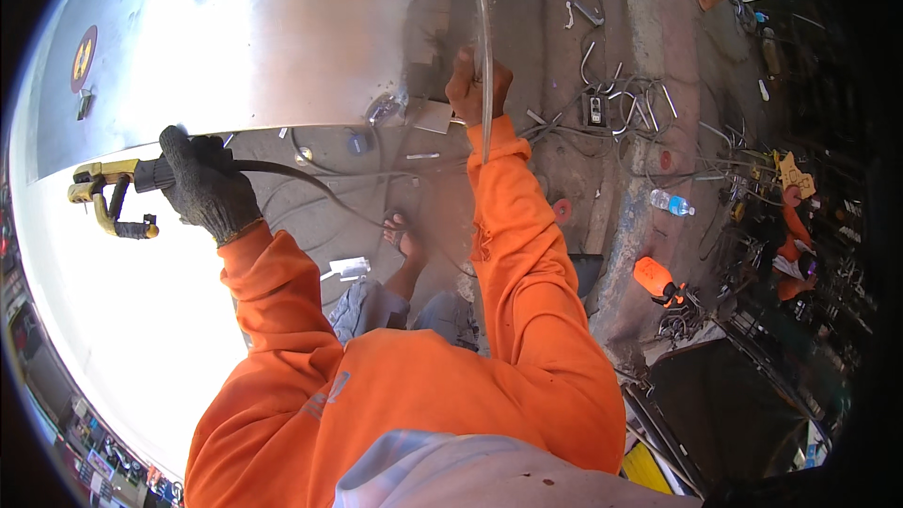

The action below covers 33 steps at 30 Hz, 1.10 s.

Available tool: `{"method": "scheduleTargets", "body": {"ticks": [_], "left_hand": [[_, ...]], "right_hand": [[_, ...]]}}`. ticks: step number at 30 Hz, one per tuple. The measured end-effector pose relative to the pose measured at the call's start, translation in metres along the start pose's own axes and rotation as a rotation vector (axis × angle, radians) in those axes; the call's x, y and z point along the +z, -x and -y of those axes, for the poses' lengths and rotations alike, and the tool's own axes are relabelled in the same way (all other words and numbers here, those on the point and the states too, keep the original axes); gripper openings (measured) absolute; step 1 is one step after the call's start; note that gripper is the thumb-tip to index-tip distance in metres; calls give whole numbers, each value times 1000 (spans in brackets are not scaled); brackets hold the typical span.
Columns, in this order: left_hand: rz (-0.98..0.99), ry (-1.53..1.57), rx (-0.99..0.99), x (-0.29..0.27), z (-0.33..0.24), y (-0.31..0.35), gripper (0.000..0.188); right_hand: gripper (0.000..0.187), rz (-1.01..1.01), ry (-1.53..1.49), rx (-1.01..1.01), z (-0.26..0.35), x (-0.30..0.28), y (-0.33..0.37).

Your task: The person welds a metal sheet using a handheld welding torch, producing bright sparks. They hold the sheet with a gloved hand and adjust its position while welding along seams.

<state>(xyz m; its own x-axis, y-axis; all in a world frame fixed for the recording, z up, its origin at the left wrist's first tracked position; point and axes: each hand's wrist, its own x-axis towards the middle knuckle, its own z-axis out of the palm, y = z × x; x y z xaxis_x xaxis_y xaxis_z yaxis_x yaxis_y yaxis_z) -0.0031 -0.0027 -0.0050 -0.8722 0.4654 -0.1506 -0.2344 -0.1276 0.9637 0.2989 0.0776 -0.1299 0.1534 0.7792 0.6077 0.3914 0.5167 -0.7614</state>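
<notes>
Head view: your left hand (209, 186) is wrapped round the yellow clamp (115, 171) by the metal sheet (310, 75). Your right hand (469, 91) is curled behind a metal strip (483, 9), can't tell if it's gripping tbh.

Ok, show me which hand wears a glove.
The left hand, in a dark glove and closed on the black handle of the yellow holder; the right hand is bare.

Yellow clamp (113, 171), black handle (152, 175), sits sideways in gloved left hand (212, 186); black cable (299, 173) trails off right. Long, pale, near-straight strip (485, 28) crosses over right hand (469, 94).
</notes>
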Motion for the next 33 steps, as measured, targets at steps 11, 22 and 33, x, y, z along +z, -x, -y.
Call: {"method": "scheduleTargets", "body": {"ticks": [11, 22, 33], "left_hand": [[-16, 21, 52, 8, 2, 5, 30], [7, 41, 34, 12, -7, 10, 19], [127, -134, 94, -45, -16, 40, 20]], "right_hand": [[21, 127, 98, 183, 3, 0, -2], [22, 124, 120, 169, 3, 4, 1], [33, 28, 136, 783, 34, -54, 164]]}}
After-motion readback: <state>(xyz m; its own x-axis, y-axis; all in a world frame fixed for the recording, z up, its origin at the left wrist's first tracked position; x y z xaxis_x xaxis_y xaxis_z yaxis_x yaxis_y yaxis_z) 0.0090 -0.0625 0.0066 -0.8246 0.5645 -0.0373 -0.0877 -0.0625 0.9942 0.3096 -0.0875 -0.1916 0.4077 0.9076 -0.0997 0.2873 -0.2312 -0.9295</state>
